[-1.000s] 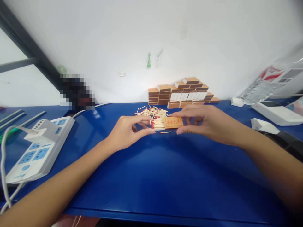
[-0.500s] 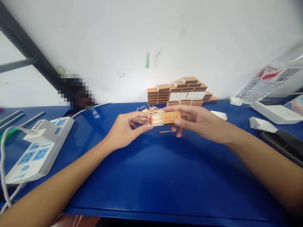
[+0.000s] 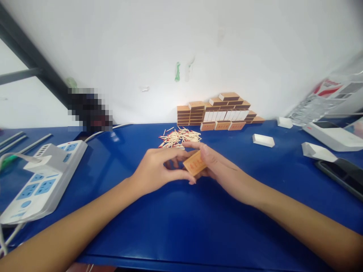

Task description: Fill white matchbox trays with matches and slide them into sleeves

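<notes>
Between my two hands is an orange matchbox (image 3: pixel 194 164) with red lettering, tilted above the blue table. My left hand (image 3: pixel 163 168) grips it from the left, thumb at its lower edge. Around its right end are the thumb and fingers of my right hand (image 3: pixel 214 162). No matches show at the box now; its ends are partly hidden by my fingers. Just beyond my hands lies a loose pile of red-tipped matches (image 3: pixel 181 136). Behind that, against the wall, stands a stack of matchboxes (image 3: pixel 224 109), some lying flat and several with white ends facing me.
A white power strip (image 3: pixel 56 181) with a plugged-in adapter and cable lies on the left. To the right are white matchbox trays (image 3: pixel 263 140), a dark phone (image 3: pixel 343 175), a white box (image 3: pixel 334 136) and a clear plastic bottle (image 3: pixel 320 98).
The matchbox tray, half out with matches showing before, is no longer visible. The box has tilted and come nearer to me, and my right hand has moved left and turned over its end.
</notes>
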The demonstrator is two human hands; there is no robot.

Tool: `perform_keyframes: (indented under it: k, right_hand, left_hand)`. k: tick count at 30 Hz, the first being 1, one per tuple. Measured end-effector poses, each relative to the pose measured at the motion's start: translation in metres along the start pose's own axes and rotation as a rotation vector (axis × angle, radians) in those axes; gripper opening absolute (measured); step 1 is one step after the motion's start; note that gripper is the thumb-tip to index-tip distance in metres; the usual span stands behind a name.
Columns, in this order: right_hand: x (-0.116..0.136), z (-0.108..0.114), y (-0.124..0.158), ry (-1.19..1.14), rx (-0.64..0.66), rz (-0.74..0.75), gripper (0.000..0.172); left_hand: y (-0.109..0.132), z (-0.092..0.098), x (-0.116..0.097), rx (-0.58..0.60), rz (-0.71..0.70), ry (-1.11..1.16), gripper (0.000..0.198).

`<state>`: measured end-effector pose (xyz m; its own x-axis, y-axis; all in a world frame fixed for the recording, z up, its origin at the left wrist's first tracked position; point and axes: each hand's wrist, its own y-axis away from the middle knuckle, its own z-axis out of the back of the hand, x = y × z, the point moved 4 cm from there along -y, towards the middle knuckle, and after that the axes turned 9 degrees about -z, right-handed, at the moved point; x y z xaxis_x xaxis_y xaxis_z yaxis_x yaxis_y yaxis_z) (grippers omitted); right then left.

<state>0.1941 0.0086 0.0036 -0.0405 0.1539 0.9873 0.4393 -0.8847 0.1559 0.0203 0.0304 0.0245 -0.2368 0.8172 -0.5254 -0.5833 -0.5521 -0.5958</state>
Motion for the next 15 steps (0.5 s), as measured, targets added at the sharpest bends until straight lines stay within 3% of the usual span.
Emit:
perform_keyframes:
  k: [3, 7, 10, 12, 15]
  right_hand:
    - [-0.001, 0.004, -0.002, 0.04, -0.035, -0.018, 0.07]
    - [0.0, 0.028, -0.012, 0.097, -0.177, 0.049, 0.07]
    - [0.012, 0.046, -0.014, 0.335, -0.34, 0.126, 0.057]
    - [0.028, 0.043, -0.007, 0.42, -0.322, 0.192, 0.045]
    - [0.051, 0.022, 0.023, 0.233, -0.155, 0.293, 0.039]
  left_hand:
    - [0.0, 0.0, -0.005, 0.019, -0.071, -0.076, 0.048]
    - [-0.013, 0.017, 0.007, -0.073, 0.058, -0.149, 0.038]
    - [-0.038, 0.036, 0.031, -0.128, 0.149, -0.187, 0.038]
    - [-0.061, 0.047, 0.048, -0.143, 0.126, -0.277, 0.038]
    - [-0.091, 0.052, 0.077, -0.155, 0.111, -0.358, 0.033]
